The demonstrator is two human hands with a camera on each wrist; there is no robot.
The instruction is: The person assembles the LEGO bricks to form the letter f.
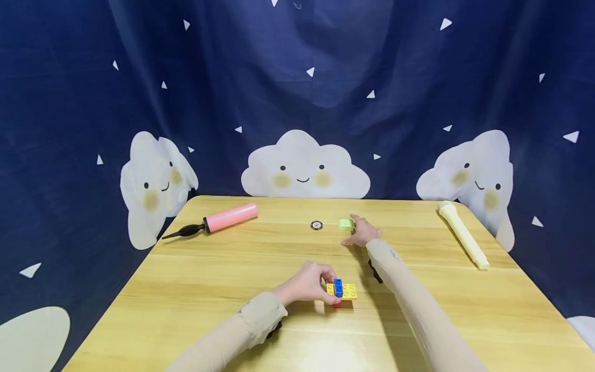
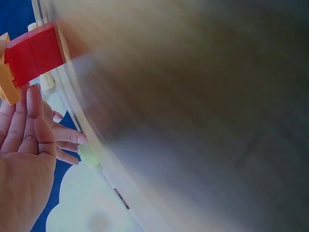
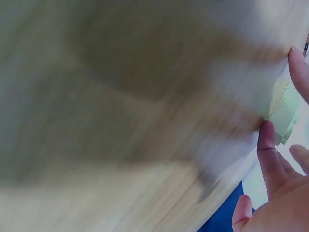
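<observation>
My left hand (image 1: 307, 284) pinches the left end of a small toy brick build between thumb and fingers. The build has a yellow brick (image 1: 349, 291) with studs, a blue brick (image 1: 338, 288) across its top, and red bricks (image 2: 36, 52) joined under it. Farther back, my right hand (image 1: 364, 232) reaches to a light green brick (image 1: 346, 224) on the table. Its thumb and fingers spread about the brick, fingertips at the tabletop in the right wrist view. Whether they touch the brick I cannot tell.
A round black-and-white disc (image 1: 316, 225) lies left of the green brick. A pink hand pump (image 1: 231, 217) with a black nozzle lies at the back left. A pale yellow stick-shaped thing (image 1: 465, 236) lies on the right. Behind the wooden table (image 1: 209, 289) hangs a dark blue curtain (image 1: 297, 93).
</observation>
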